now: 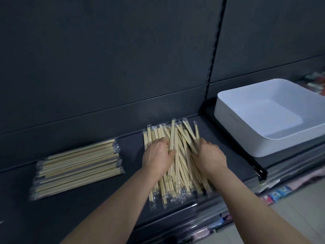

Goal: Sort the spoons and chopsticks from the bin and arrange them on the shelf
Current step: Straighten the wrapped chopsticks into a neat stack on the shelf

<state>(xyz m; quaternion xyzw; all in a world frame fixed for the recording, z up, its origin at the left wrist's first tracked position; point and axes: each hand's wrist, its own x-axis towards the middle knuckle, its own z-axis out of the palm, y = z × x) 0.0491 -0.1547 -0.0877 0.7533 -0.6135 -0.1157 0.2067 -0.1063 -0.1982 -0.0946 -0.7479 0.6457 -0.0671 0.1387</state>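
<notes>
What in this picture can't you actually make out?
All in the head view:
- The fingertips of the left hand and right hand are buried in the loose chopsticks, so each grip is unclear.
- The white bin has its right corner cut off by the frame edge.
- The red packets behind the bin are blurred.
- The goods below the shelf are blurred and partly hidden by it.
- No spoons are in view.

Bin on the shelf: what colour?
The bin is plain white, seen in the head view.

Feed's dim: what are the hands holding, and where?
The left hand and right hand each grip wrapped chopsticks from the loose pile, just beyond mid-length.
</notes>
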